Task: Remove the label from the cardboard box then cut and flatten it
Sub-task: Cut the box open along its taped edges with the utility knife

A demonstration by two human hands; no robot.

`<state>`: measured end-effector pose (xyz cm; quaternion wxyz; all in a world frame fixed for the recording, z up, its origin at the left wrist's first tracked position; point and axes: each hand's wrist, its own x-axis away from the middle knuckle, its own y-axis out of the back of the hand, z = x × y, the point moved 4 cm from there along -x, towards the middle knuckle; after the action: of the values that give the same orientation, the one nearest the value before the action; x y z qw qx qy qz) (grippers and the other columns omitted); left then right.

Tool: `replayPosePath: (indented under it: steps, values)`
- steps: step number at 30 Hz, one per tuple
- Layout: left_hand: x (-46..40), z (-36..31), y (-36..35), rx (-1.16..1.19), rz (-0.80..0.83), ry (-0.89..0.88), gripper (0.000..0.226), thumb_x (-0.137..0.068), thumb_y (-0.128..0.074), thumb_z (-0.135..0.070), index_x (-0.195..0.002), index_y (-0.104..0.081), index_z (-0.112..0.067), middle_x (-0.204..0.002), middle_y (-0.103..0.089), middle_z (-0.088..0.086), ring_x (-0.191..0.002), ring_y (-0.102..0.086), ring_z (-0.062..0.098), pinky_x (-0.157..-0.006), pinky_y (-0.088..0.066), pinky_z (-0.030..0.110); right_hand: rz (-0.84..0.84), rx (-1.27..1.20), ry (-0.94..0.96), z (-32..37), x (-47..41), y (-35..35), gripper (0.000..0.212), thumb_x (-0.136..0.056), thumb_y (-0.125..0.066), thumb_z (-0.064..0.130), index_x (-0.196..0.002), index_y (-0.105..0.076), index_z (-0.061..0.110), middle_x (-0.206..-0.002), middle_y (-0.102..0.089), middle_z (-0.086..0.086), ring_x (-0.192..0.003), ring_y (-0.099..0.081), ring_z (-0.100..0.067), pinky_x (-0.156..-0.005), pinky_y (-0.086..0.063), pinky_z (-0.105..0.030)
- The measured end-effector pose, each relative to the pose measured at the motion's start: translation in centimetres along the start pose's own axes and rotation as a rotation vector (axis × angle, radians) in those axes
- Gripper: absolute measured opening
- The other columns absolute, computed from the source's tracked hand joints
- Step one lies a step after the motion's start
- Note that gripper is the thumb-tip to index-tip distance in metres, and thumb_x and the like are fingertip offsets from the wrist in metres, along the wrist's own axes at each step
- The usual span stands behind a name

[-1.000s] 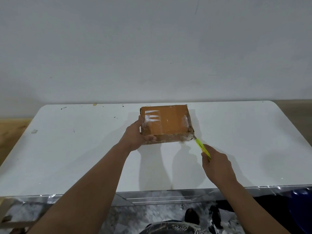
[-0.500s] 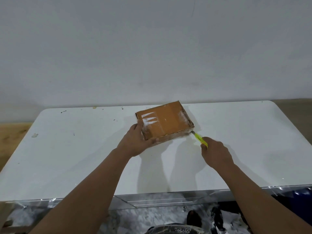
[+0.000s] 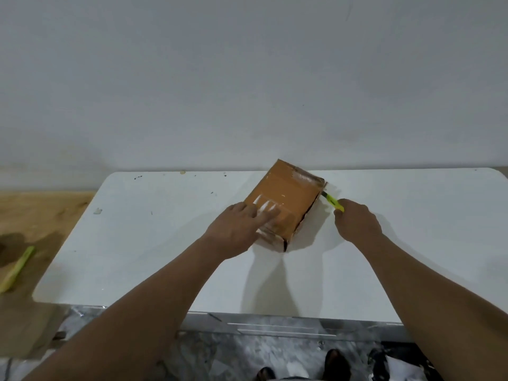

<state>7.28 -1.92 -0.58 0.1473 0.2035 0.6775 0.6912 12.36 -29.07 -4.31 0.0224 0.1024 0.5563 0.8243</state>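
Note:
A brown cardboard box (image 3: 288, 199) lies on the white table (image 3: 154, 243), turned at an angle, with white tape residue on its top and a dark slit open along its right side. My left hand (image 3: 237, 229) presses flat on the box's near left corner, fingers spread over the top. My right hand (image 3: 357, 224) grips a yellow-green utility knife (image 3: 333, 202), whose tip touches the box's far right corner.
A second yellow-green tool (image 3: 16, 269) lies on the wooden surface (image 3: 41, 213) left of the table. A grey wall rises behind the table. Below the near table edge are a marbled floor and dark shoes (image 3: 334, 364).
The box has been rotated counter-clockwise, its far end now pointing toward the wall. My left hand shifted from its left side onto its top. The knife followed to the far right corner.

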Motion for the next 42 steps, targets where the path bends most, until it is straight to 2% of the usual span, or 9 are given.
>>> replayPosePath:
  steps: [2, 5, 9, 17, 22, 28, 33, 36, 42]
  values:
    - [-0.9, -0.9, 0.2, -0.109, 0.069, -0.094, 0.081, -0.098, -0.054, -0.017, -0.152, 0.0, -0.043, -0.146, -0.042, 0.008, -0.134, -0.041, 0.033, -0.096, -0.044, 0.038, 0.008, 0.001, 0.008, 1.0, -0.4, -0.2, 0.018, -0.097, -0.041, 0.027, -0.095, -0.057, 0.018, -0.089, -0.061, -0.011, -0.074, -0.053, -0.033, -0.068, -0.044, -0.034]
    - [-1.9, -2.5, 1.5, -0.198, 0.175, -0.191, 0.082, -0.095, -0.049, -0.006, -0.153, -0.007, -0.045, -0.143, -0.039, 0.007, -0.128, -0.042, 0.033, -0.079, -0.048, 0.037, 0.012, -0.011, 0.014, 2.0, -1.0, -0.3, 0.017, -0.096, -0.041, 0.023, -0.094, -0.057, 0.018, -0.084, -0.055, -0.008, -0.073, -0.052, -0.032, -0.067, -0.042, -0.034]
    - [-3.1, -4.3, 2.5, -0.346, 0.266, -0.257, 0.085, -0.095, -0.047, -0.01, -0.153, 0.002, -0.05, -0.133, -0.041, 0.005, -0.108, -0.052, 0.032, -0.066, -0.033, 0.034, 0.028, -0.01, 0.031, 2.4, -1.2, -0.5, 0.016, -0.097, -0.04, 0.023, -0.088, -0.053, 0.017, -0.084, -0.055, -0.008, -0.074, -0.053, -0.034, -0.067, -0.042, -0.034]
    - [-3.6, -3.7, 2.6, -0.183, 0.331, -0.166, 0.082, -0.096, -0.042, -0.003, -0.151, -0.012, -0.054, -0.126, -0.043, 0.003, -0.108, -0.048, 0.031, -0.068, -0.036, 0.034, 0.106, -0.137, 0.107, 0.2, -1.9, 0.4, 0.022, -0.098, -0.048, 0.026, -0.11, -0.063, 0.014, -0.101, -0.066, -0.012, -0.094, -0.059, -0.036, -0.073, -0.042, -0.034]
    - [-4.0, -3.8, 2.2, -0.157, 0.312, -0.165, 0.08, -0.096, -0.044, -0.005, -0.152, -0.012, -0.053, -0.123, -0.046, 0.003, -0.105, -0.05, 0.029, -0.071, -0.038, 0.033, 0.08, -0.028, 0.112, -1.8, -0.6, 1.3, 0.019, -0.096, -0.047, 0.026, -0.098, -0.062, 0.015, -0.091, -0.067, -0.009, -0.084, -0.058, -0.034, -0.068, -0.039, -0.032]
    - [-4.7, -3.8, 2.6, -0.178, 0.288, -0.141, 0.078, -0.097, -0.048, -0.011, -0.154, -0.01, -0.05, -0.125, -0.048, 0.002, -0.106, -0.054, 0.029, -0.072, -0.032, 0.031, 0.039, -0.244, 0.06, -2.5, 3.2, 2.6, 0.024, -0.098, -0.046, 0.026, -0.112, -0.063, 0.015, -0.093, -0.066, -0.007, -0.086, -0.055, -0.029, -0.072, -0.039, -0.032]
    - [-5.3, -3.4, 2.4, -0.044, 0.336, -0.079, 0.083, -0.092, -0.053, -0.01, -0.151, -0.014, -0.054, -0.113, -0.049, 0.001, -0.098, -0.056, 0.025, -0.073, -0.054, 0.038, 0.032, -0.408, 0.052, -1.2, 9.5, 2.2, 0.026, -0.098, -0.049, 0.032, -0.12, -0.061, 0.024, -0.084, -0.065, 0.0, -0.076, -0.06, -0.022, -0.065, -0.042, -0.031]
    - [-5.6, -3.2, 2.3, -0.026, 0.33, -0.053, 0.081, -0.094, -0.052, -0.012, -0.151, -0.015, -0.054, -0.112, -0.048, 0.0, -0.101, -0.055, 0.024, -0.078, -0.055, 0.04, 0.039, -0.465, 0.067, -1.0, 13.0, 1.4, 0.025, -0.098, -0.049, 0.034, -0.121, -0.06, 0.029, -0.074, -0.066, -0.002, -0.065, -0.06, -0.016, -0.056, -0.043, -0.026]
    - [-6.1, -3.1, 2.4, -0.013, 0.363, -0.038, 0.085, -0.086, -0.069, -0.05, -0.152, -0.015, -0.053, -0.119, -0.048, 0.001, -0.11, -0.051, 0.022, -0.083, -0.049, 0.036, 0.049, -0.498, 0.121, -0.4, 16.1, -0.7, 0.026, -0.098, -0.051, 0.033, -0.123, -0.059, 0.031, -0.064, -0.063, -0.005, -0.057, -0.059, -0.022, -0.052, -0.042, -0.026]
